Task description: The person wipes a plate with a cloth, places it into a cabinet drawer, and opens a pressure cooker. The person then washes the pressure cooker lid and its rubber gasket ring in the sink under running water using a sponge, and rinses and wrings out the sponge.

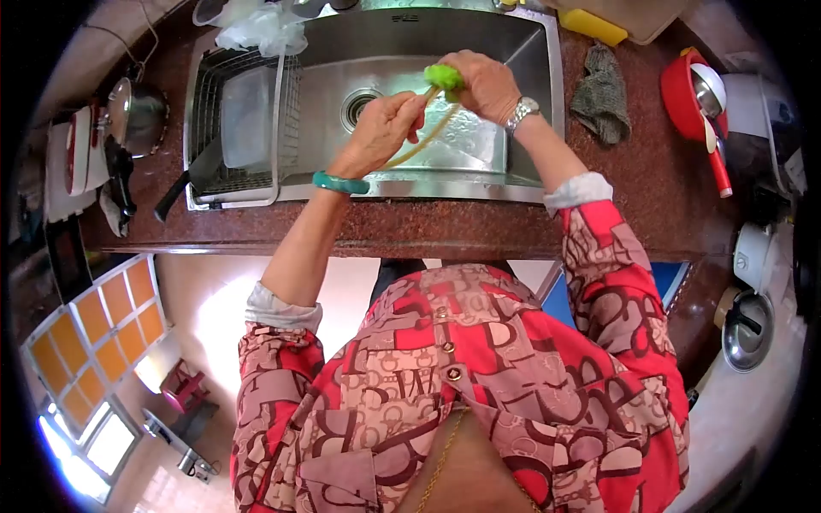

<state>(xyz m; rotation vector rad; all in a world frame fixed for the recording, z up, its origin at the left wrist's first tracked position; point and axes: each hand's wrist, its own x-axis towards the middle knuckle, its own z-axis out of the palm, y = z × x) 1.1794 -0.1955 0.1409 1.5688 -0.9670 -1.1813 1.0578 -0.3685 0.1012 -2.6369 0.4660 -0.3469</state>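
Note:
Over the metal sink [479,184], my right hand [486,85] is closed around a bright green scrubber [444,78]. My left hand [382,128] grips a long, thin, tan strip [428,139], whose exact kind I cannot make out. One part of the strip runs from my left fingers up to the scrubber. Another part curves down below my hands, behind my left wrist. Both hands hang above the basin, close to each other, and my left fingers hide part of the strip. Near my left hand is the drain [359,107].
A wire rack [275,128] with a translucent container [245,128] fills the sink's left side, beside a black-handled knife [174,197]. A grey cloth [601,94] and a red colander [680,94] lie on the right counter. A lidded pot [137,120] stands left.

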